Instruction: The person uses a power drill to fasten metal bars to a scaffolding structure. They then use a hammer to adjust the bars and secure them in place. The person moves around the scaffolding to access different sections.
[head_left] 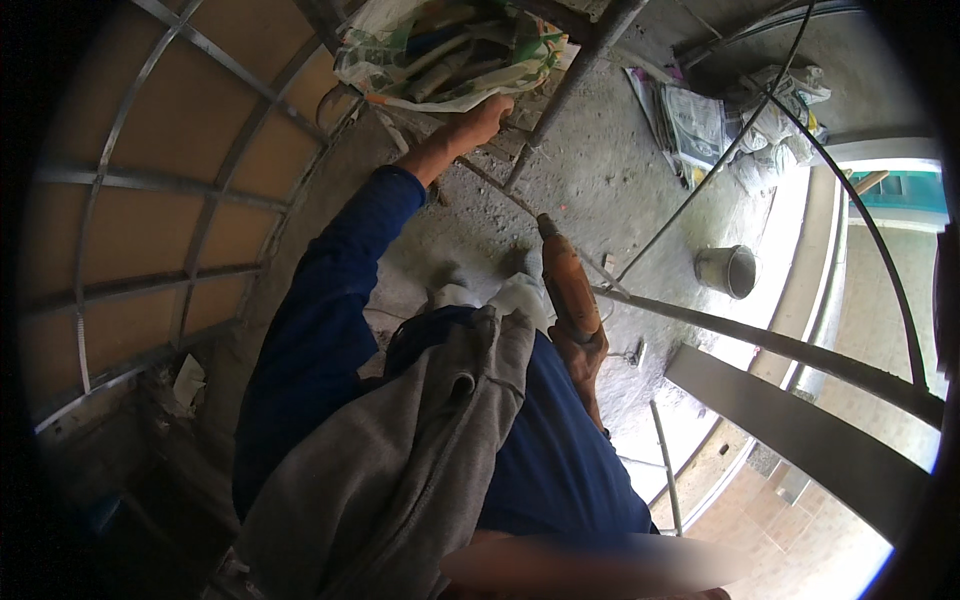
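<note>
My right hand (580,355) is wrapped round the grip of an orange power drill (572,285), low in front of my body. The drill's dark chuck (546,226) points up and to the left, and a thin rod (500,190) runs on in line with it. My left arm reaches far forward. At its end my left hand (485,122) is closed at the near rim of a white and green plastic sack (450,100). Long pieces like tool handles (445,65) lie inside the sack. Whatever those left fingers grip is hidden.
Metal scaffold tubes (580,80) stand beside the sack. A metal-framed brown panel wall (160,150) rises at left. On the right are a bucket (726,271), filled bags (775,130), a long slanting pole (760,345), a grey board (790,430) and a hanging black cable (880,230).
</note>
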